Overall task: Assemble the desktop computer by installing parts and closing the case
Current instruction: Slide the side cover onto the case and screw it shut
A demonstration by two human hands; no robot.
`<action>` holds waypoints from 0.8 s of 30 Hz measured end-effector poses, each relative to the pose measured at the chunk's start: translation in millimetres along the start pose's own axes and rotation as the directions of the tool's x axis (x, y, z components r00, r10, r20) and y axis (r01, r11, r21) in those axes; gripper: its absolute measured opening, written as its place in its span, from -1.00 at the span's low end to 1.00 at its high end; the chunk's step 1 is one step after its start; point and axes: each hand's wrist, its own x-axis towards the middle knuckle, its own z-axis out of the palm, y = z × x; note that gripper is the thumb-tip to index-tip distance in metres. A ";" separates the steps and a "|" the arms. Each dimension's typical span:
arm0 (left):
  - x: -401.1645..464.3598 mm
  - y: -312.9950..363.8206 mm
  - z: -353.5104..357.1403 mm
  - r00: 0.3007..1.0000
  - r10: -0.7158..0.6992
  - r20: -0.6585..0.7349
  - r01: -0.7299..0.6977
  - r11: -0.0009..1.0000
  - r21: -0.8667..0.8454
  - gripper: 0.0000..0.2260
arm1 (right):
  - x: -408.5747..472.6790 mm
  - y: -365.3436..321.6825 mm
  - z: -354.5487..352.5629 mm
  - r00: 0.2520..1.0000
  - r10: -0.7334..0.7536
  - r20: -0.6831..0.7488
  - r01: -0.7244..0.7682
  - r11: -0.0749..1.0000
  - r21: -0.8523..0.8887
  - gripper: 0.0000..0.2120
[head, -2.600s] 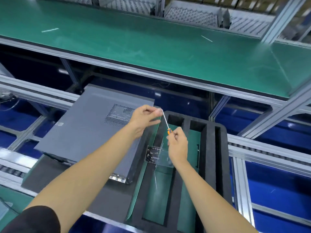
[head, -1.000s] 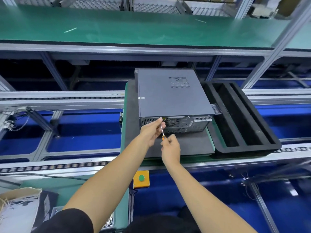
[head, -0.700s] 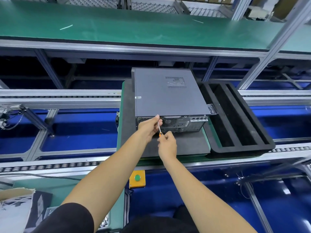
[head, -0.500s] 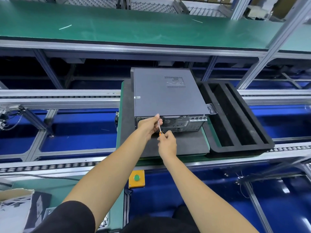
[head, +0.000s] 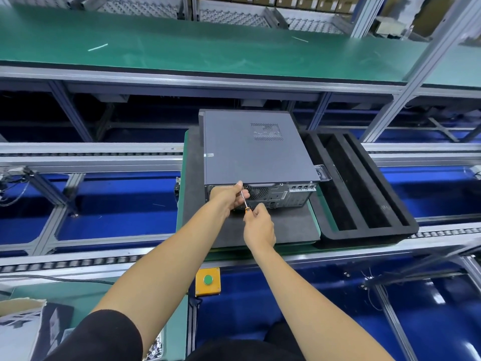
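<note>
the grey computer case (head: 256, 149) lies on its side on a dark foam pad (head: 283, 225), its cover panel on and facing up, its rear panel with ports and fan grille turned toward the person. the pad rests on a green-edged pallet on the conveyor line. the left hand (head: 229, 195) is at the upper left edge of the rear panel, its grip pinched around the thin metal shaft of a screwdriver (head: 245, 201) near the tip. the right hand (head: 259, 225) sits just below and nearer the person, its grip curled tight around the screwdriver's orange handle. the shaft slants up and away toward the case's rear edge; whether the tip touches a screw cannot be told. just right of the case lies a black foam tray (head: 364, 188) with long slots. a yellow box with a green button (head: 208, 280) is mounted on the near rail.
</note>
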 end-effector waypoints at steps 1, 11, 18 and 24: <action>0.1 -0.9 -0.1 1.000 0.006 -0.006 -0.007 1.000 -0.009 -0.83 | 0.0 0.8 0.3 1.000 -0.009 -0.006 0.009 1.000 -0.014 -0.73; -4.3 -7.8 -0.3 0.998 0.062 -0.003 -0.062 0.995 -0.076 -0.81 | 5.6 2.9 -3.1 0.996 -0.087 -0.016 0.084 0.986 -0.145 -0.72; -7.8 -11.3 5.1 0.986 0.113 -0.122 -0.123 0.989 -0.080 -0.83 | 4.1 -0.3 -4.3 0.992 -0.129 -0.009 0.124 0.971 -0.203 -0.75; -10.7 -6.4 3.8 0.995 0.075 -0.069 -0.079 0.995 -0.059 -0.80 | 4.9 -0.6 -6.7 0.997 -0.078 0.002 0.078 0.984 -0.161 -0.75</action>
